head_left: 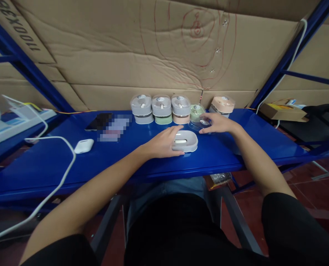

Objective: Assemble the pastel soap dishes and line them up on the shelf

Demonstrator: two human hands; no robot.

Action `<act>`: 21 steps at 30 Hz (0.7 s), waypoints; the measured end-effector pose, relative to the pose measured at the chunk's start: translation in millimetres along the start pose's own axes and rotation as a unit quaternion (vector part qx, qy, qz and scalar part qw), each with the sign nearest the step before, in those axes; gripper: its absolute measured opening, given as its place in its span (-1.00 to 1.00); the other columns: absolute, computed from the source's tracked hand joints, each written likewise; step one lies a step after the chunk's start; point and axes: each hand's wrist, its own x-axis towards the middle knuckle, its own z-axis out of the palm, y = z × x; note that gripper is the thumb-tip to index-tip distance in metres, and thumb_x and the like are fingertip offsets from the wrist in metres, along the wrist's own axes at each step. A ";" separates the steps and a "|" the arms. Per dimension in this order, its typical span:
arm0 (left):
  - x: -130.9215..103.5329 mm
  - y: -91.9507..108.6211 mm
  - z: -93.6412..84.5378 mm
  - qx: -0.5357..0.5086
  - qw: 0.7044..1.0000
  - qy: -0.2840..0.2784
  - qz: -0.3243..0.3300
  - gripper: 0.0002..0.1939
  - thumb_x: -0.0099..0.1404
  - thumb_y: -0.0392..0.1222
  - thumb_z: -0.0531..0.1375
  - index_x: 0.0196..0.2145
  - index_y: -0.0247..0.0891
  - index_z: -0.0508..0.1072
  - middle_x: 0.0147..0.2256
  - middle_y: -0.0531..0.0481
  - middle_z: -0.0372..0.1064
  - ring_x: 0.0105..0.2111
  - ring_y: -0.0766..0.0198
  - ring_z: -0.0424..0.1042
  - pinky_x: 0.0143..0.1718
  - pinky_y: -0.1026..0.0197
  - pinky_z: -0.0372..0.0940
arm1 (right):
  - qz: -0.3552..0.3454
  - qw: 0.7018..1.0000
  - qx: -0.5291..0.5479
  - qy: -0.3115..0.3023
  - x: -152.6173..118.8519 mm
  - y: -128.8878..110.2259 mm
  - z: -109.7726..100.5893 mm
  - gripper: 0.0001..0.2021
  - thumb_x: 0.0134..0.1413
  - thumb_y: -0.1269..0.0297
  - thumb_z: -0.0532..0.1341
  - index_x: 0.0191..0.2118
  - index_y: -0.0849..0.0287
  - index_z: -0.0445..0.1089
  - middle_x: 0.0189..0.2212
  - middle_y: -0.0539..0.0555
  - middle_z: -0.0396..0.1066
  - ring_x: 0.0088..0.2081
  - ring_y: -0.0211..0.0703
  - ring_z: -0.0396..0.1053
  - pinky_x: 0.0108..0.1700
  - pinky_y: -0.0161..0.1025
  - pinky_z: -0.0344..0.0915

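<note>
A small light-grey oval-cornered box (192,143) without a lid sits on the blue table in front of me. Inside it lies a pale elongated piece (180,141). My left hand (163,143) grips the box from its left side, thumb at the near edge and fingers at the far edge. To the right, my right hand (218,123) holds a transparent lid (196,126) low over the table. Just behind that lid stands a green box (196,110), partly covered by my fingers.
Stacked lidded boxes in grey (141,107), green (163,119) and peach (181,118) line the back. Another peach-topped stack (223,103) stands right of them. On the left lie a dark phone (99,121), a white earphone case (84,146) and a white cable (67,173). Cardboard (106,70) walls the rear.
</note>
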 end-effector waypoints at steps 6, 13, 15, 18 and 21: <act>6.4 -16.0 7.8 -0.138 0.987 0.054 -0.065 0.56 -0.04 0.27 0.66 0.65 -0.20 -0.11 0.50 -0.53 0.21 0.49 -0.49 0.28 0.47 -0.47 0.22 | -0.135 0.987 0.088 0.025 -6.3 -36.6 5.8 -0.13 0.02 -0.26 0.52 0.40 0.01 0.51 0.28 0.18 0.61 0.23 0.33 0.57 0.34 0.24 0.43; 8.6 -24.2 19.7 -0.204 0.974 0.091 -0.049 0.73 -0.04 0.20 0.71 0.69 -0.06 -0.38 0.45 -0.50 0.31 0.49 -0.50 0.31 0.45 -0.56 0.21 | -0.202 0.974 0.095 0.033 -0.7 -65.6 36.5 -0.11 0.08 -0.23 0.52 0.49 -0.05 0.44 0.43 0.19 0.48 0.45 0.37 0.40 0.52 0.28 0.24; 8.8 -26.0 20.2 -0.198 0.974 0.099 -0.047 0.76 -0.06 0.22 0.71 0.68 -0.11 -0.40 0.48 -0.55 0.25 0.51 -0.51 0.25 0.47 -0.54 0.19 | -0.198 0.975 0.093 0.040 0.1 -65.9 40.3 -0.09 0.10 -0.24 0.51 0.51 -0.05 0.42 0.46 0.19 0.45 0.48 0.37 0.36 0.55 0.28 0.20; 9.2 -27.1 19.5 -0.199 0.974 0.105 -0.039 0.77 -0.08 0.24 0.71 0.68 -0.14 -0.38 0.49 -0.59 0.22 0.53 -0.50 0.23 0.49 -0.51 0.17 | -0.200 0.974 0.099 0.040 0.2 -63.9 43.2 -0.08 0.11 -0.26 0.49 0.52 -0.01 0.41 0.47 0.21 0.42 0.48 0.35 0.34 0.55 0.26 0.19; 9.7 -26.2 18.6 -0.199 0.974 0.098 -0.036 0.74 -0.09 0.20 0.71 0.67 -0.14 -0.34 0.45 -0.55 0.28 0.49 -0.46 0.30 0.47 -0.50 0.20 | -0.197 0.975 0.094 0.025 0.0 -62.7 47.1 -0.06 0.08 -0.28 0.50 0.51 -0.04 0.41 0.40 0.22 0.46 0.41 0.36 0.41 0.50 0.26 0.27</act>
